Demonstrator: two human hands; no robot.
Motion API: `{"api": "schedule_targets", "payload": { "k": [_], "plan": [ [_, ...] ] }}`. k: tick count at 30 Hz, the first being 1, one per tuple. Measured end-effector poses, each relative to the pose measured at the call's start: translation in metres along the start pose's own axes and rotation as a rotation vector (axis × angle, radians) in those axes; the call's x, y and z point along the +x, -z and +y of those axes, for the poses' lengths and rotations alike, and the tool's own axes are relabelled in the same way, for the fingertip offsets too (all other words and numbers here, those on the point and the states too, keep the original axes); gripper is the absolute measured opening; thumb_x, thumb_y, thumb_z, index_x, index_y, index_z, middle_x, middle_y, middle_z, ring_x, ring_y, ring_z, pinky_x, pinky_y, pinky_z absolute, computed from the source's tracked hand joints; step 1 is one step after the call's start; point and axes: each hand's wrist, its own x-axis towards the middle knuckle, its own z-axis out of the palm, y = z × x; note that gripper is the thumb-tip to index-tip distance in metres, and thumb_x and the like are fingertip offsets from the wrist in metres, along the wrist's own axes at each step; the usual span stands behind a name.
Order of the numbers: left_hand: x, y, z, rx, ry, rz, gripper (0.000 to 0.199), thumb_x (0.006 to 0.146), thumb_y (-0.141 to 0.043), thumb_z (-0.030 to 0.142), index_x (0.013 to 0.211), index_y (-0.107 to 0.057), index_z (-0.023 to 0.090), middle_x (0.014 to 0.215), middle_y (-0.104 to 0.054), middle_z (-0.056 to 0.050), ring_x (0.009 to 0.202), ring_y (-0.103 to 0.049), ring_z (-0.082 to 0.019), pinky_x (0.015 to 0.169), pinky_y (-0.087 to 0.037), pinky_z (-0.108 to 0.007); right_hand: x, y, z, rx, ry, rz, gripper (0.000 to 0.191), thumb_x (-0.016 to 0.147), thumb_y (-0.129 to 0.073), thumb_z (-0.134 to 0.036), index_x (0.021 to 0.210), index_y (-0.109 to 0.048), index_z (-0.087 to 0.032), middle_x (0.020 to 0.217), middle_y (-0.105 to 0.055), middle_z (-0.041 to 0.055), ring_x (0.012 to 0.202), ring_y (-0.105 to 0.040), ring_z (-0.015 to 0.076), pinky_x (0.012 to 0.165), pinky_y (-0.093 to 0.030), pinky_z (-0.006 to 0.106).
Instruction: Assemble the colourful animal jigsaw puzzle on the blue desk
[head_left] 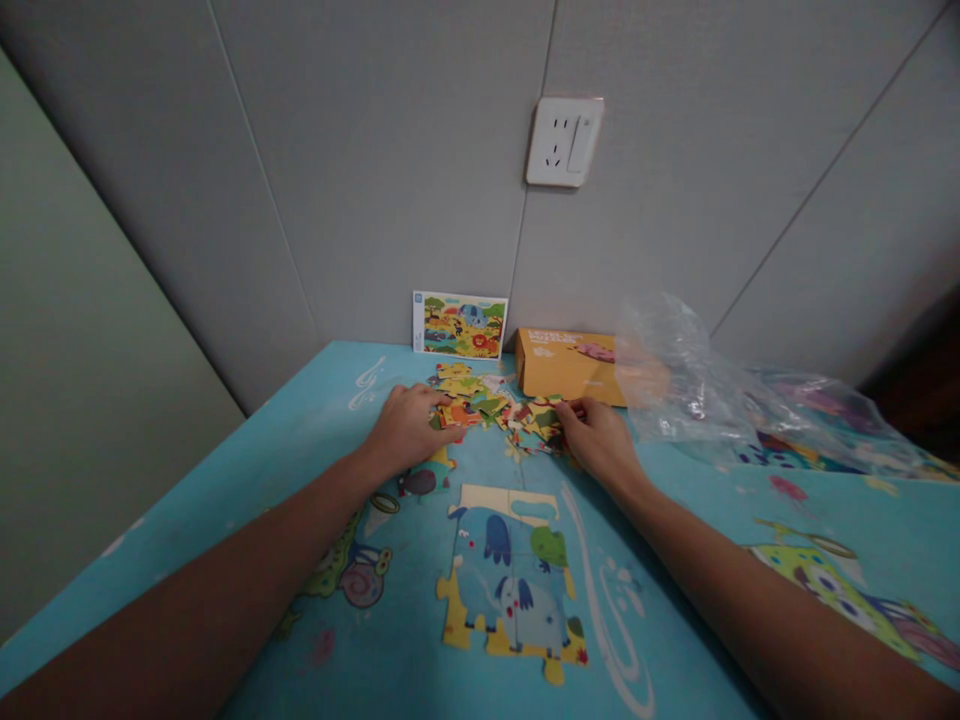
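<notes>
Multicoloured cardboard puzzle pieces [491, 408] lie heaped at frame centre on a blue cartoon-printed desk [390, 660]. The left hand [407, 425], thumb and fingers spread, touches their left edge; the right hand [600, 440] meets their right, any pinch indiscernible. Lower centre: a joined blue-elephant puzzle section [486, 580].

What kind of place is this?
Perhaps a play corner in a room, maybe at home: there's a blue cartoon-print cover, a partly joined elephant puzzle and a wall socket.
</notes>
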Motion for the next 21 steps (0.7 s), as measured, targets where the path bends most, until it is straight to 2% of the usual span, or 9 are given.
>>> {"api": "schedule_targets", "payload": {
  "k": [5, 11, 15, 17, 21],
  "plan": [
    [0.001, 0.003, 0.003, -0.003, 0.064, 0.025, 0.049, 0.069, -0.07, 0.045, 0.106, -0.068, 0.014, 0.103, -0.066, -0.012, 0.098, -0.058, -0.029, 0.093, -0.042, -0.043, 0.0, -0.004, 0.005, 0.03, 0.03, 0.031, 0.031, 0.084, -0.051, -0.041, 0.094, -0.066, -0.015, 0.082, -0.065, 0.01, 0.074, -0.058, 0.0215, 0.065, -0.039, 0.031],
    [0.0, 0.004, 0.006, -0.108, 0.132, 0.138, 0.055, 0.07, -0.067, 0.045, 0.115, -0.063, 0.015, 0.095, -0.057, -0.008, 0.088, -0.057, -0.024, 0.084, -0.047, -0.037, -0.003, -0.003, 0.0, 0.03, 0.008, 0.006, 0.032, 0.083, -0.05, -0.04, 0.096, -0.066, -0.015, 0.087, -0.064, 0.0121, 0.079, -0.058, 0.0242, 0.068, -0.04, 0.034],
    [-0.001, 0.004, 0.009, -0.156, 0.121, 0.212, 0.05, 0.07, -0.068, 0.039, 0.113, -0.063, 0.014, 0.092, -0.053, -0.006, 0.085, -0.055, -0.021, 0.084, -0.048, -0.036, -0.009, 0.003, -0.009, 0.121, 0.124, 0.131, 0.025, 0.08, -0.053, -0.033, 0.091, -0.066, -0.016, 0.09, -0.066, 0.0108, 0.086, -0.058, 0.0256, 0.075, -0.041, 0.037],
    [-0.001, 0.005, 0.012, -0.171, 0.1, 0.256, 0.048, 0.069, -0.069, 0.037, 0.111, -0.064, 0.014, 0.09, -0.051, -0.005, 0.083, -0.055, -0.019, 0.084, -0.049, -0.035, -0.013, 0.008, -0.015, 0.21, 0.209, 0.17, 0.022, 0.08, -0.052, -0.031, 0.089, -0.065, -0.016, 0.087, -0.067, 0.0091, 0.083, -0.059, 0.024, 0.075, -0.043, 0.036],
    [-0.003, 0.009, 0.018, -0.225, 0.019, 0.394, 0.039, 0.068, -0.07, 0.033, 0.102, -0.065, 0.015, 0.091, -0.049, -0.004, 0.079, -0.055, -0.016, 0.083, -0.051, -0.033, -0.026, 0.015, -0.029, 0.347, 0.302, 0.076, 0.02, 0.084, -0.051, -0.032, 0.09, -0.063, -0.017, 0.076, -0.067, 0.0054, 0.07, -0.061, 0.0194, 0.066, -0.045, 0.03]
  ]
}}
